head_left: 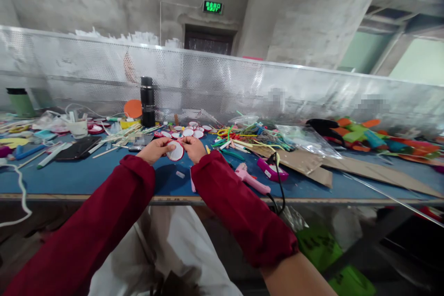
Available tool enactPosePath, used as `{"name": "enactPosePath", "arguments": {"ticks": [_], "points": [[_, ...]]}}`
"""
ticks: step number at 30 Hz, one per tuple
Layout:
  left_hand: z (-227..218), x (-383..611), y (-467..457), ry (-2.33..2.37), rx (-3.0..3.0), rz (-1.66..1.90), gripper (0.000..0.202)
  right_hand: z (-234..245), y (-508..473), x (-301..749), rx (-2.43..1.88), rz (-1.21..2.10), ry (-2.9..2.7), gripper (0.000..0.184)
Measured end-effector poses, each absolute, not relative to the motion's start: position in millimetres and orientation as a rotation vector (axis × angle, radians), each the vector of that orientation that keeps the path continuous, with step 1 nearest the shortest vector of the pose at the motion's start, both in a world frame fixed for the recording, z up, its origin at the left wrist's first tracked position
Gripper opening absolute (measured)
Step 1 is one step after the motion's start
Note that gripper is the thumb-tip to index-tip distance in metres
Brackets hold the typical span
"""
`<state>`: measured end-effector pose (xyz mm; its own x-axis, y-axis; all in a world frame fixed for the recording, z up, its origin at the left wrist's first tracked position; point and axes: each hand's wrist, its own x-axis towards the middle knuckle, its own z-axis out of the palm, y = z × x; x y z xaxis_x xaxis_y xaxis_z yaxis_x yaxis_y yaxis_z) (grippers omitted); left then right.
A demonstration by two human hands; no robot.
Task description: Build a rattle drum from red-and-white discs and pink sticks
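Just above the blue tabletop, both my hands hold one white disc with a red edge. My left hand is closed on its left side, thumb and fingers pinching the rim. On the upper right edge, the fingers of my right hand pinch the same disc. Beyond my hands lie several similar white discs with red edges. A pink hot glue gun rests to the right of my right forearm. A small pale block lies on the table in front of me.
A black bottle stands behind my left hand, and a dark phone lies farther left. Colored pipe cleaners, cardboard and a purple box are to the right. A perforated metal screen runs along the back.
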<state>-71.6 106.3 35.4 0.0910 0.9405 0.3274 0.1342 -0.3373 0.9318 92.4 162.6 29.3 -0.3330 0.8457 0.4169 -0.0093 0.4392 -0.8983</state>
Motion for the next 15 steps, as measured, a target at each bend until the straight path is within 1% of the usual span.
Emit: {"name": "enactPosePath", "arguments": {"ticks": [5,11,15], "points": [[36,-71,107,1.148,1.695,1.357,0.039,29,167,94,-0.826,1.181,-1.644,0.01],[36,-71,107,1.178,1.742,1.355,0.05,28,171,96,-0.899,1.291,-1.619,0.012],[34,-70,107,1.246,1.748,1.346,0.047,26,174,97,-0.937,1.369,-1.615,0.013]]}}
